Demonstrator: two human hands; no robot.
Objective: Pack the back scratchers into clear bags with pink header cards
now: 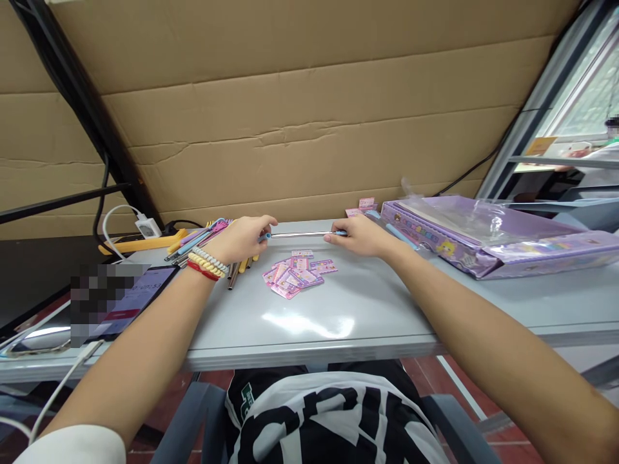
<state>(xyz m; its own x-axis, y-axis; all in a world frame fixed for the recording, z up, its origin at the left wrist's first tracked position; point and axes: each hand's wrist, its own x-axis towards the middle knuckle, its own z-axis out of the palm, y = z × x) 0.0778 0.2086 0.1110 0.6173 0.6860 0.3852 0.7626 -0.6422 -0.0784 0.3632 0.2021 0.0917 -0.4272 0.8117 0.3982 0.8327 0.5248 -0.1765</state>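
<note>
Black-and-white patterned fabric (333, 412) on the seated person lies nearest, at six o'clock, between grey chair armrests (457, 425) at seven and five.

From the left, a flat black panel (43, 270) stands at nine o'clock. A device with a lit purple screen (140, 296), partly blurred out, rests at eight. A slanting black metal post (72, 84) rises at ten; below it are a white plastic charger (147, 225) and a long yellow object (152, 242) at nine.

Closer to the centre, a bundle of slim coloured and metallic tubes (193, 246) lies beyond and beside the bare left hand (242, 240). Its fingers grip one blue end of a thin silvery rod (302, 234), which spans the dial's centre above the glossy pale grey tabletop (377, 296). Brown creased cardboard (314, 129) backs it all at twelve; small pink-and-purple printed cards (297, 276) lie scattered at six.

Well apart from the left, the bare right hand (358, 236) pinches the rod's other end. A shallow purple cardboard box (435, 245) with clear plastic sits at three, and a bright window (587, 96) shows at two. Red floor tiles (418, 380) appear at five.
</note>
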